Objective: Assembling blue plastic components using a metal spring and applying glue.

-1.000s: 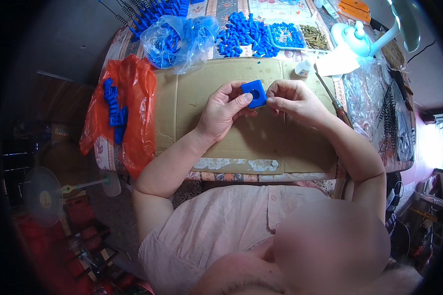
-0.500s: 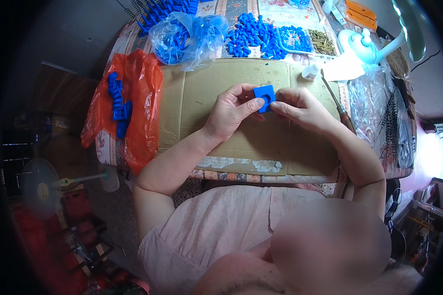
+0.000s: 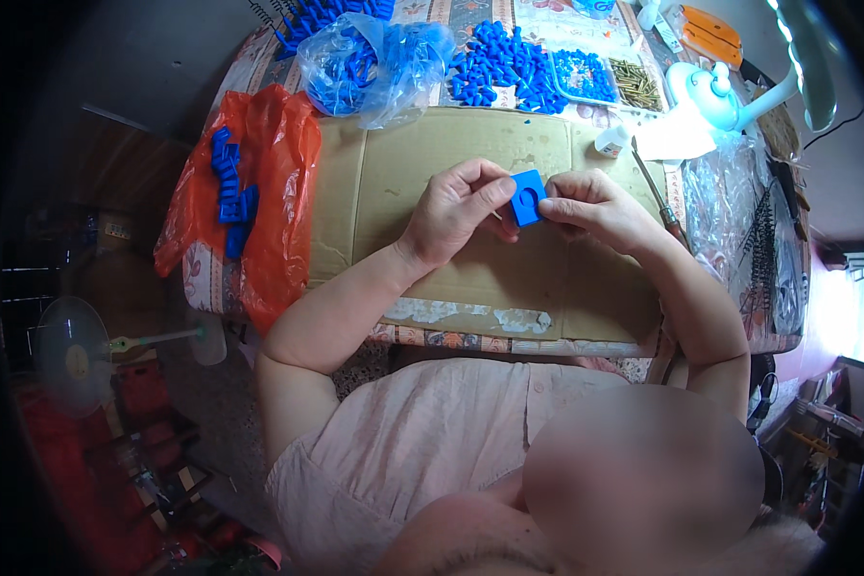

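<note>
A small blue plastic block (image 3: 527, 204) with a round recess in its face is held up between my two hands, over the cardboard sheet (image 3: 432, 278). My left hand (image 3: 459, 209) is closed on its left side, thumb near the upper left corner and fingers behind. My right hand (image 3: 590, 209) pinches the block's right edge between thumb and bent fingers. Whether the right fingers also hold a smaller part cannot be made out.
An orange-red plastic bag (image 3: 283, 173) with blue pieces lies left. Along the back are a clear bag (image 3: 374, 72), a pile of blue cone-shaped parts (image 3: 504, 72), a tray of small blue parts (image 3: 584, 77) and brass-coloured pins (image 3: 634, 84). A screwdriver (image 3: 669, 216), small white bottle (image 3: 612, 142) and lamp (image 3: 706, 96) stand right.
The block has turned slightly in my hands. My left thumb has moved from over the recess up to the block's upper left edge. The view has shifted a little.
</note>
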Demonstrator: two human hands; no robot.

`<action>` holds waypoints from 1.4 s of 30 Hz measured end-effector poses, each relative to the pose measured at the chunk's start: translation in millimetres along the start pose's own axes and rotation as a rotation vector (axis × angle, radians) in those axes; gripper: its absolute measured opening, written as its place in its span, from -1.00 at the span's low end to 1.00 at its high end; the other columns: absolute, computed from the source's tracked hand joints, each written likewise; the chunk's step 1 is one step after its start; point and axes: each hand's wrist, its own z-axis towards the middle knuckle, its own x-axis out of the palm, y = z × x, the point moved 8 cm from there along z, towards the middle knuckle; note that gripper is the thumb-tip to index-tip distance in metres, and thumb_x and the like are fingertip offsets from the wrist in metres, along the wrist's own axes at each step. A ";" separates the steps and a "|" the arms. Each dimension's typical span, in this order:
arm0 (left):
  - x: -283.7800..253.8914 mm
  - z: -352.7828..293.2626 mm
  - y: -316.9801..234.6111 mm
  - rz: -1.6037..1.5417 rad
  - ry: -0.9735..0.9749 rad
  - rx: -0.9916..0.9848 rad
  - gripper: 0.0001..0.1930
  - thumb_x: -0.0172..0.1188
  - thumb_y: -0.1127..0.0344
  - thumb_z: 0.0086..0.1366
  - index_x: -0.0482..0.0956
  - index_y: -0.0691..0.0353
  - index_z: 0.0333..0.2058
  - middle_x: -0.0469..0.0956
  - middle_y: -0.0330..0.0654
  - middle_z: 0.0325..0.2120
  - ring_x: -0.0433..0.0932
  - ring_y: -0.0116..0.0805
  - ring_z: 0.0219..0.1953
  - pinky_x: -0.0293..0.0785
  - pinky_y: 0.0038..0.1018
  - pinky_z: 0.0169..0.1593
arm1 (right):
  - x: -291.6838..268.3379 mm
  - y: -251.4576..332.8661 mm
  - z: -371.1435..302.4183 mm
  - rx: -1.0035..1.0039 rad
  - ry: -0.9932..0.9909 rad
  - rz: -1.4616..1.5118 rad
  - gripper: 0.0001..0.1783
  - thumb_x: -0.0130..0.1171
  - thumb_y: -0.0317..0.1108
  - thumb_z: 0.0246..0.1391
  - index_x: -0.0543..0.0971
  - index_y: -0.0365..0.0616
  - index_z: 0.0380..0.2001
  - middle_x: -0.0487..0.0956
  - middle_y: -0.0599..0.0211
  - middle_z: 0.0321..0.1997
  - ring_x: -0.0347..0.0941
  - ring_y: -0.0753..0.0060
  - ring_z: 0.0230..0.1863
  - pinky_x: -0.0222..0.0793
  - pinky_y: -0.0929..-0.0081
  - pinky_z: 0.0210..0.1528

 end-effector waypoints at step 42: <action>24.5 -27.8 -55.3 0.634 -0.049 0.718 -0.85 0.19 0.56 0.06 0.52 0.31 -0.33 0.48 -0.16 -0.45 0.49 -0.48 -0.45 0.44 -0.59 -0.35 | 16.6 38.3 -13.7 -0.572 -0.145 -0.663 -0.83 0.17 -0.46 -0.06 0.37 -0.23 -0.56 0.34 0.17 -0.62 0.30 0.15 -0.57 0.15 0.35 -0.53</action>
